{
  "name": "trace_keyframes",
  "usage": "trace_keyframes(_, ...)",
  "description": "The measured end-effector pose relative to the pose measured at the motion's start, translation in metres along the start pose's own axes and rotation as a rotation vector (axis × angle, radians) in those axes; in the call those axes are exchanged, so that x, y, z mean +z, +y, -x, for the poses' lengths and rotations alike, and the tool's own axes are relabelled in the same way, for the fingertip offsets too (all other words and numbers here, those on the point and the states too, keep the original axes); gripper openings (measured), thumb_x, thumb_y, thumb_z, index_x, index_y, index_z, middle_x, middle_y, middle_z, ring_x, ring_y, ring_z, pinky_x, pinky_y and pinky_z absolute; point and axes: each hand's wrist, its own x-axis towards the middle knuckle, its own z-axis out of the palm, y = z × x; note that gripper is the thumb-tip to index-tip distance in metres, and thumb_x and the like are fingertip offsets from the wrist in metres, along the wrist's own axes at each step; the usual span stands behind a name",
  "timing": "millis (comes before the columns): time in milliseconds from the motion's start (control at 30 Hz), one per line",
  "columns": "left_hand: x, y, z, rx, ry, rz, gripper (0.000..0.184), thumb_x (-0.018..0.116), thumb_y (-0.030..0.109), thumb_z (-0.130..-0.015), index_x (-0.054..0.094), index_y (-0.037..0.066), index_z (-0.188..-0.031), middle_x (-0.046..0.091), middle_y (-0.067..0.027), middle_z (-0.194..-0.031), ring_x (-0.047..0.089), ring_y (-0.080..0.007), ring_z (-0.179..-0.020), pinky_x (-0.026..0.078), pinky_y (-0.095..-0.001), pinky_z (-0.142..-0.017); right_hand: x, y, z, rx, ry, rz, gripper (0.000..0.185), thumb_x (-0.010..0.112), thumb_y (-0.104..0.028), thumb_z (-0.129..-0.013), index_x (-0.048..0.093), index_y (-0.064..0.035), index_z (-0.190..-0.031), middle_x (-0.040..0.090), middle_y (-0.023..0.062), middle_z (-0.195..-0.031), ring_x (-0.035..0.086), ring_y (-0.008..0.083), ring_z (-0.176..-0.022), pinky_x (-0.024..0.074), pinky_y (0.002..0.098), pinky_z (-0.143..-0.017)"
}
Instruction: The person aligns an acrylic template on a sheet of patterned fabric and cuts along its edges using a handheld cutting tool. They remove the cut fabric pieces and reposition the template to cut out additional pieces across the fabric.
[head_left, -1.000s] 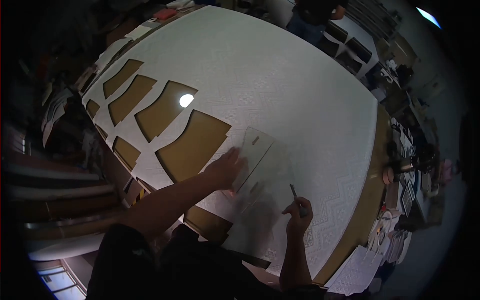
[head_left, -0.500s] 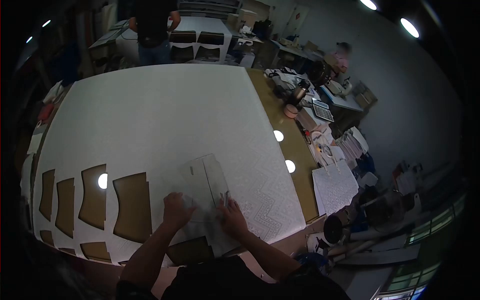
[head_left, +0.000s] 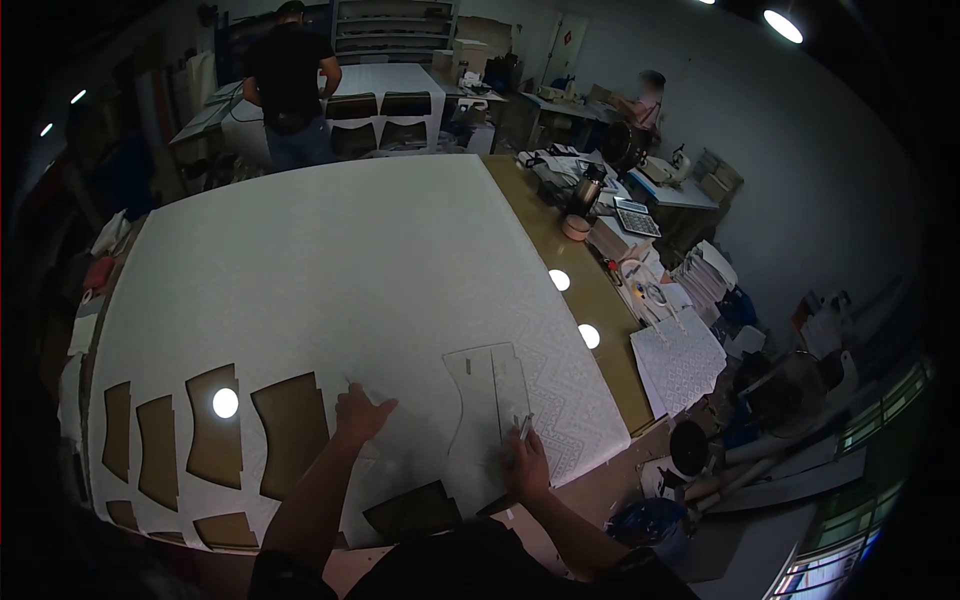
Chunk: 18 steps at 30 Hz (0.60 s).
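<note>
A clear flat template with curved sides and a dark line down it lies on the white patterned sheet. At its lower right corner is my right hand, fingers closed around a small silvery two-pronged tool, its exact kind unclear. Left of the template, my left hand rests low over the sheet, thumb stretched to the right and apart from the fingers. A thin pale tip shows beyond those fingers; I cannot make out what it is. Nearest my left hand is a curved cut-out hole in the sheet.
More cut-outs run along the near left, showing the brown tabletop. On the right stand a flask, a calculator and papers. One person stands at the back; another sits far right.
The template has shifted right across the sheet along with my right hand. My left hand no longer touches it and stays to its left. The camera view has tilted up slightly.
</note>
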Motion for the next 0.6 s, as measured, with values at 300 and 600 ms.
trace_keyframes(300,0.006,-0.005,0.0,0.003,0.096,0.248,0.036,0.061,0.032,-0.1,0.06,-0.001,-0.114,0.07,-0.0275,-0.105,0.068,-0.0473,-0.099,0.053,-0.0573,-0.089,0.01,-0.007,-0.013,-0.099,0.058,0.058,0.043,0.068,-0.013,-0.091,0.059,-0.0005,-0.131,0.061,0.0223,-0.143,0.042,0.0557,-0.142,0.0318,0.0672,-0.117)
trace_keyframes(600,-0.103,-0.114,0.031,0.063,0.105,0.21,0.023,0.06,0.02,-0.1,0.057,0.003,-0.116,0.07,-0.0277,-0.102,0.067,-0.0504,-0.1,0.052,-0.0599,-0.085,0.026,0.025,-0.01,0.073,-0.036,-0.003,0.063,0.06,0.005,-0.081,0.053,0.0018,-0.143,0.06,0.0251,-0.138,0.047,0.0519,-0.134,0.0368,0.0595,-0.114)
